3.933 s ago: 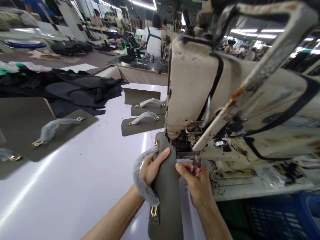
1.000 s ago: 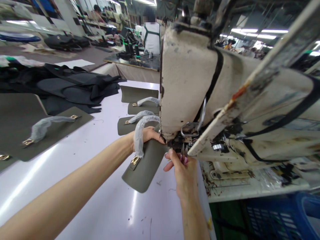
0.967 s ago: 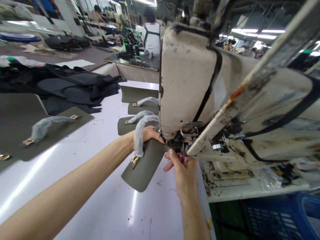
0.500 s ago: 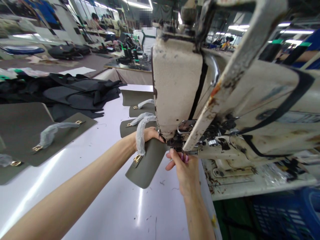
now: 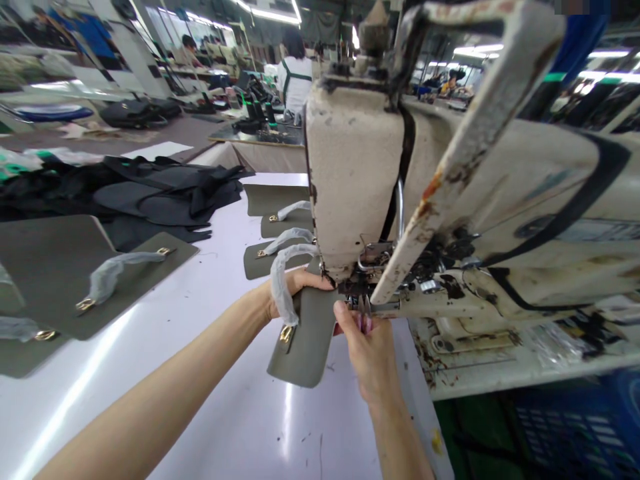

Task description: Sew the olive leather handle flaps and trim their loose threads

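Observation:
A grey-green bag panel (image 5: 307, 343) lies partly under the head of a sewing machine (image 5: 355, 173), its rounded end towards me. A plastic-wrapped handle (image 5: 283, 283) with gold fittings arches over the panel. At the panel's far left side, my left hand (image 5: 295, 285) grips it, thumb on top by the presser foot and fingers hidden below. My right hand (image 5: 370, 350) is closed at the panel's right edge, its thumb against the edge. Small thread snips with pink handles (image 5: 367, 325) sit in that hand, blades up beside the needle area.
More panels with wrapped handles lie at left (image 5: 135, 293) and behind (image 5: 277, 250). Black cut pieces (image 5: 165, 193) are heaped at back left. Thread scraps dot the white table (image 5: 225, 413). A blue basket (image 5: 575, 427) stands below right. Other people sit further back.
The panel has turned, its near end swinging slightly right. My right thumb has come onto its edge, where the fingers were apart from it before. The snips' blades now show more.

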The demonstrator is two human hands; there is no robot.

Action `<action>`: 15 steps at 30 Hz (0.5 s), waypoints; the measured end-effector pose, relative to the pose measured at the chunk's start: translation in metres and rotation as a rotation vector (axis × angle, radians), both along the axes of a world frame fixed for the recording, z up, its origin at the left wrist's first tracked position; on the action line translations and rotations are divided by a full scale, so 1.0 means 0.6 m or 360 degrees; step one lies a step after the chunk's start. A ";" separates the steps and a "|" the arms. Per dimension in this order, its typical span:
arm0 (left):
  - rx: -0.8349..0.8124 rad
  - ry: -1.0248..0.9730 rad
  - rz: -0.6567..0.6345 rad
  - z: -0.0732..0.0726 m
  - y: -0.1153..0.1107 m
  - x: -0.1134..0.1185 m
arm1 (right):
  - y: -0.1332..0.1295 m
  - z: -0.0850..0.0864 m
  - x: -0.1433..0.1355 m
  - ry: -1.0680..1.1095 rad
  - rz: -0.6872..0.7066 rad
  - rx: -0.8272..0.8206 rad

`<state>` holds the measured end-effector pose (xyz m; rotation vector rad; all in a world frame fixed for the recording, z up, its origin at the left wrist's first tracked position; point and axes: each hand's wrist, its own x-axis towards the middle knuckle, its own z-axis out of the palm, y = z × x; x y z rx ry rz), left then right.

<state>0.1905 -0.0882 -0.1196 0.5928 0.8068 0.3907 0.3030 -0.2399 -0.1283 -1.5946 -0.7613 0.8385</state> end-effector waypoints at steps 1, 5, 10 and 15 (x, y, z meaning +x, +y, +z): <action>-0.0032 0.0010 -0.0077 -0.001 -0.009 -0.003 | 0.000 0.000 -0.004 0.0035 -0.0009 0.0031; -0.0130 -0.0008 -0.0240 -0.003 -0.042 -0.008 | 0.006 -0.002 -0.017 0.0441 -0.0161 0.0213; -0.0139 0.0052 -0.0201 -0.001 -0.065 -0.005 | 0.006 -0.014 -0.012 0.0545 -0.0147 0.0237; 0.0018 0.0063 -0.0125 0.001 -0.069 0.003 | 0.001 -0.020 -0.004 0.0482 -0.0084 0.0243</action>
